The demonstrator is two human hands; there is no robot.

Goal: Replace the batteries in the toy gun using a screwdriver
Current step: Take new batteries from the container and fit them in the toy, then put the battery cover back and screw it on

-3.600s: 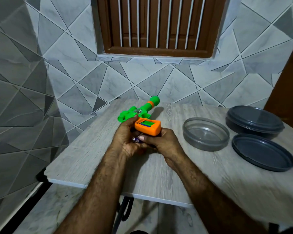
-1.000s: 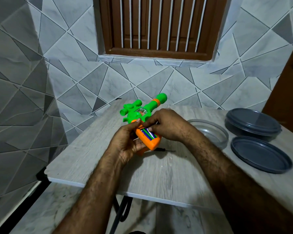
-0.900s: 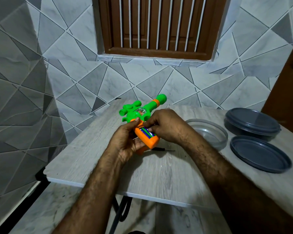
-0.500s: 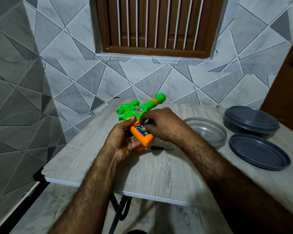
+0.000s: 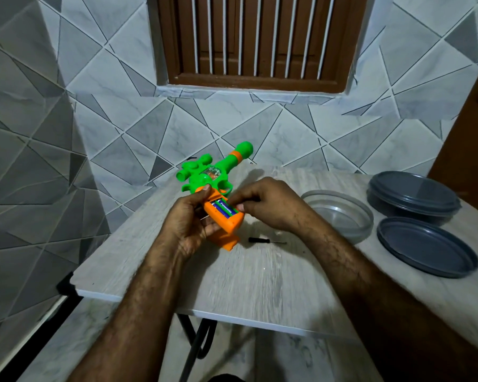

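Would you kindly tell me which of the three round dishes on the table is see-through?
The clear bowl nearest the right hand; the lidded container at the far right and the flat dish in front of it are opaque dark grey.

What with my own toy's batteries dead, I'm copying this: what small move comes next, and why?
Probably press the batteries flat into the open compartment of the toy gun. The right hand pinches them there, the left hand grips the gun, and the screwdriver lies untouched on the table, so closing up seems premature.
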